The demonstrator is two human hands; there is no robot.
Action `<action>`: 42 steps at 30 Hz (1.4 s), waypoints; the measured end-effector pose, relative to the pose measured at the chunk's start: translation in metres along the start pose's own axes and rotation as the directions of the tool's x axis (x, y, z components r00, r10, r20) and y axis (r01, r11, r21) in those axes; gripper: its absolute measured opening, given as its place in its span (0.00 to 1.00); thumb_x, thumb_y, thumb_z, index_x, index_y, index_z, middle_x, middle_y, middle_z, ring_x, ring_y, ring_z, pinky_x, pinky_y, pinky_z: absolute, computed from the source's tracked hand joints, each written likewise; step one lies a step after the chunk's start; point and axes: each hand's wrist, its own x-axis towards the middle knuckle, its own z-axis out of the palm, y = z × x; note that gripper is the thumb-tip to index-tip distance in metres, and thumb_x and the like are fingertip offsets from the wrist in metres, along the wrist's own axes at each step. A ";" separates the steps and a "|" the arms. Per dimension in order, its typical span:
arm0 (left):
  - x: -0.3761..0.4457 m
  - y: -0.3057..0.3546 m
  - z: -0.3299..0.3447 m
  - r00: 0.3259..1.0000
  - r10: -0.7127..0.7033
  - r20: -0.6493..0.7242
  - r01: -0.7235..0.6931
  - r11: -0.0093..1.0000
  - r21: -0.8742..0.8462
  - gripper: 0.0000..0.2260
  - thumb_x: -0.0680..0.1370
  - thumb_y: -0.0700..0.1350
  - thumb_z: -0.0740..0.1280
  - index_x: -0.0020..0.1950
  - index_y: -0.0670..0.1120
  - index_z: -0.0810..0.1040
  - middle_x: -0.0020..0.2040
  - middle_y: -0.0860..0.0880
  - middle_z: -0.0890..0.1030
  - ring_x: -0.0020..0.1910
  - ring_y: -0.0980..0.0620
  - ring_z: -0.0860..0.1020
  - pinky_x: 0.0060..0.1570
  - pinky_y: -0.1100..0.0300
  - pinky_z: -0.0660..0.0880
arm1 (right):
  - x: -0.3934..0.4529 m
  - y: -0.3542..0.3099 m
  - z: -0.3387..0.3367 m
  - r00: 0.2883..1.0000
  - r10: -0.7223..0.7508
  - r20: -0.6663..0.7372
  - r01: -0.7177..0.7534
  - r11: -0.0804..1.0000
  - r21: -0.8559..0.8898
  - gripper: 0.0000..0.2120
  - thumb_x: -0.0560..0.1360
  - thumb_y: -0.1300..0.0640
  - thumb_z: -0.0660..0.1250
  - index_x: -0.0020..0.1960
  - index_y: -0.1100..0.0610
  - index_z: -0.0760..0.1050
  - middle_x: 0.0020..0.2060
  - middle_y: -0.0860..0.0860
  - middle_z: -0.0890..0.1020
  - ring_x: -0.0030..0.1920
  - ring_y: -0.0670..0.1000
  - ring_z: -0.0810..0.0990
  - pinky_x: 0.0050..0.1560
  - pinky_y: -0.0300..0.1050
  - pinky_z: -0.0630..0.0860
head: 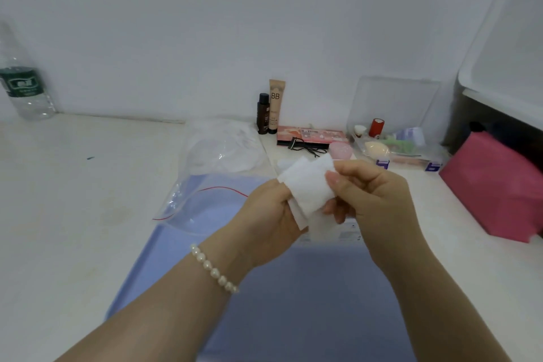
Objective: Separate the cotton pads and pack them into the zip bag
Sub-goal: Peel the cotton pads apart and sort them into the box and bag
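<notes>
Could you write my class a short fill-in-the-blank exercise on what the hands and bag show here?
1. Both hands hold white cotton ____.
2. The left hand wears a ____ bracelet at the wrist.
3. The zip bag has a ____ seal line.
4. The right hand pinches the cotton pads with its ____ on top.

Missing words: pads; pearl; red; thumb
</notes>
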 end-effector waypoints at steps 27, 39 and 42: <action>-0.010 0.005 0.001 0.913 -0.374 0.163 0.374 0.927 0.033 0.28 0.74 0.66 0.56 0.59 0.47 0.79 0.58 0.42 0.80 0.56 0.42 0.78 0.58 0.50 0.76 | 0.005 -0.006 -0.015 0.982 0.040 0.184 0.032 0.928 -0.371 0.18 0.67 0.65 0.74 0.52 0.49 0.77 0.35 0.55 0.80 0.27 0.45 0.78 0.23 0.36 0.72; -0.012 -0.002 0.002 0.951 -0.275 0.141 0.274 0.961 0.031 0.13 0.75 0.40 0.61 0.58 0.40 0.76 0.50 0.43 0.83 0.49 0.46 0.82 0.52 0.57 0.79 | 0.005 0.001 -0.011 0.996 -0.014 0.086 0.050 0.899 -0.434 0.15 0.67 0.63 0.74 0.46 0.46 0.76 0.33 0.50 0.76 0.30 0.51 0.75 0.23 0.34 0.73; -0.010 0.000 0.001 0.961 -0.255 0.103 0.258 0.966 -0.016 0.11 0.77 0.34 0.58 0.57 0.38 0.76 0.50 0.42 0.83 0.48 0.46 0.83 0.52 0.55 0.79 | 0.006 0.001 -0.012 0.998 -0.045 -0.032 0.028 0.916 -0.400 0.09 0.66 0.61 0.75 0.37 0.55 0.75 0.29 0.52 0.77 0.26 0.51 0.77 0.25 0.42 0.75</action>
